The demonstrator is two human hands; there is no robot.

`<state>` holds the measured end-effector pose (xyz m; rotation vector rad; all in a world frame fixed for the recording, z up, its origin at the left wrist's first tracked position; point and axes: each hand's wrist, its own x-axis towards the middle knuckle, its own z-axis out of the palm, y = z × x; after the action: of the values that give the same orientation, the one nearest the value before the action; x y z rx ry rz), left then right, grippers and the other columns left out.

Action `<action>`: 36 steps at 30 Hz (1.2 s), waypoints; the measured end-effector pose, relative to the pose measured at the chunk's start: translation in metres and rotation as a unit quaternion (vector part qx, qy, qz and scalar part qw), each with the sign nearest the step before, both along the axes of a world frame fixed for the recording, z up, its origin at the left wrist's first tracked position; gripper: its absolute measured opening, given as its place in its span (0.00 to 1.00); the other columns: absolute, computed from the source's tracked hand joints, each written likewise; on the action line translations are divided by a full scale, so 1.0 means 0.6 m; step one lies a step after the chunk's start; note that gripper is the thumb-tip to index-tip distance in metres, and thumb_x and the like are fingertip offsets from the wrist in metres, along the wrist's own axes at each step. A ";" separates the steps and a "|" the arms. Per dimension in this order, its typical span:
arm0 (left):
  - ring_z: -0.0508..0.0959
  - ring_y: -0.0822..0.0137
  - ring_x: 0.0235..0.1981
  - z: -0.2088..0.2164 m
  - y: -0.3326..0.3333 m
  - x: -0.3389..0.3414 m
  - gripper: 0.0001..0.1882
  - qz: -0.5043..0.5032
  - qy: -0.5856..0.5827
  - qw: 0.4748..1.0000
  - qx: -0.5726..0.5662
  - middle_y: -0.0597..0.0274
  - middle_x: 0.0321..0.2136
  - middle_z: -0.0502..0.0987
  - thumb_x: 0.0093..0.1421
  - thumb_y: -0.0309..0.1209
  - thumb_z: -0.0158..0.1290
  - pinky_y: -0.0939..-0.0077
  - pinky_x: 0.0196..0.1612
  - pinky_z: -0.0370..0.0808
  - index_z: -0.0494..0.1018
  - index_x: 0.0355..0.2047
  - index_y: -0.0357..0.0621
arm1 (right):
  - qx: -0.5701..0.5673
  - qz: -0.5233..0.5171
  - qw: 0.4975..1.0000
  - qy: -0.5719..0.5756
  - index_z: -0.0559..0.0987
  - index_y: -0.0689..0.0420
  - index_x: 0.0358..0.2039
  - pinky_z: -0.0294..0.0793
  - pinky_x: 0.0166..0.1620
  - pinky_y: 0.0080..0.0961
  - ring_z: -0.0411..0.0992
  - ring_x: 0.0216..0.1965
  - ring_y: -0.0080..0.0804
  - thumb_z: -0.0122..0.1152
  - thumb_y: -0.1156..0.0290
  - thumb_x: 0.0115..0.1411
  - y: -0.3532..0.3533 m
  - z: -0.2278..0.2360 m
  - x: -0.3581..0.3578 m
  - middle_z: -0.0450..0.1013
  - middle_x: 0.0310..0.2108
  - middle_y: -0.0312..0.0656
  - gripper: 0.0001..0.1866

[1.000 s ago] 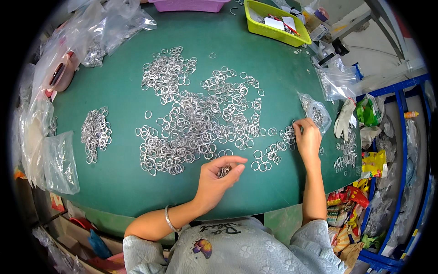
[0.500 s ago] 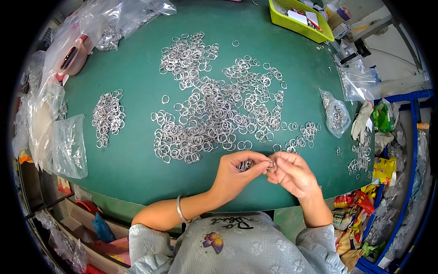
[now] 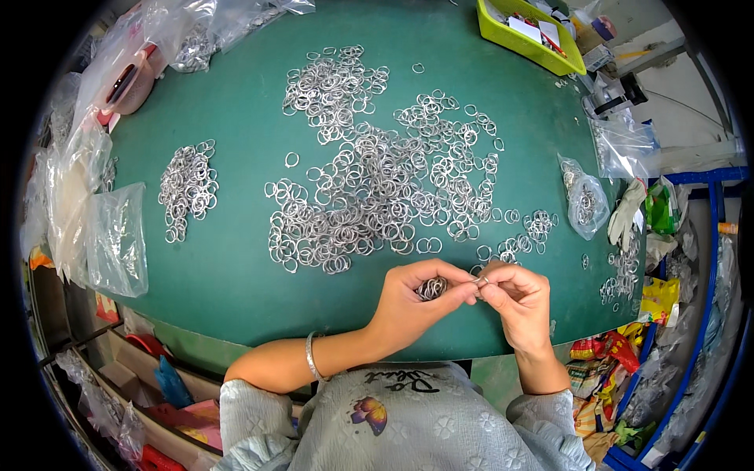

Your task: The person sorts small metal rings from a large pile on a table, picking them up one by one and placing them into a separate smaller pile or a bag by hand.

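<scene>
Both hands meet at the near edge of the green tabletop (image 3: 236, 267): the left hand (image 3: 416, 302) cups a small bunch of metal rings (image 3: 431, 288), while the right hand (image 3: 514, 302) pinches what looks like a single ring (image 3: 481, 279) at the fingertips. The big ring heap (image 3: 377, 180) lies just beyond.

hands (image 3: 471, 298) pinch 1 ring (image 3: 481, 279) | left palm: ring bunch (image 3: 431, 288) | green table (image 3: 228, 267)

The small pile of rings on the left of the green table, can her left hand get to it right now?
Probably yes. The small pile of rings lies in the open, but the left hand already holds a bunch of rings.
</scene>
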<state>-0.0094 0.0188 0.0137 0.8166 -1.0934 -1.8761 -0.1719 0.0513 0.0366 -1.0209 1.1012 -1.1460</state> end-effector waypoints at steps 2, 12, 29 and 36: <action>0.74 0.76 0.28 0.001 0.001 0.001 0.04 0.001 0.007 1.000 -0.008 0.61 0.25 0.76 0.52 0.21 0.52 0.84 0.34 0.70 0.73 0.29 0.35 | -0.005 0.003 1.000 -0.003 0.74 0.67 0.30 0.68 0.34 0.20 0.69 0.30 0.25 0.52 0.83 0.53 0.000 0.001 0.000 0.71 0.29 0.43 0.04; 0.73 0.78 0.26 -0.009 0.001 -0.001 0.06 0.019 -0.008 1.000 -0.011 0.63 0.24 0.74 0.52 0.21 0.52 0.86 0.28 0.68 0.73 0.32 0.36 | -0.037 -0.123 0.982 0.141 0.74 0.65 0.27 0.67 0.35 0.18 0.69 0.30 0.22 0.53 0.80 0.53 -0.004 0.013 -0.044 0.71 0.26 0.40 0.03; 0.61 0.81 0.16 -0.019 0.006 -0.013 0.05 0.023 0.030 0.999 0.024 0.66 0.17 0.67 0.54 0.22 0.49 0.88 0.18 0.56 0.71 0.32 0.34 | -0.091 -0.172 0.696 0.691 0.76 0.60 0.32 0.69 0.33 0.33 0.69 0.30 0.45 0.55 0.78 0.48 -0.044 -0.061 -0.202 0.70 0.29 0.44 0.09; 0.61 0.81 0.16 -0.021 0.004 -0.017 0.06 0.014 0.026 0.999 0.023 0.67 0.17 0.67 0.54 0.22 0.49 0.88 0.18 0.55 0.71 0.33 0.35 | -0.091 -0.213 0.799 0.555 0.74 0.64 0.29 0.66 0.30 0.19 0.67 0.25 0.26 0.54 0.79 0.51 -0.037 -0.070 -0.199 0.70 0.27 0.38 0.04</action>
<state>-0.0196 0.0215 0.0009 0.8009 -1.0053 -1.8939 -0.2910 0.0291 -0.0057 -1.7402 2.2733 -0.9597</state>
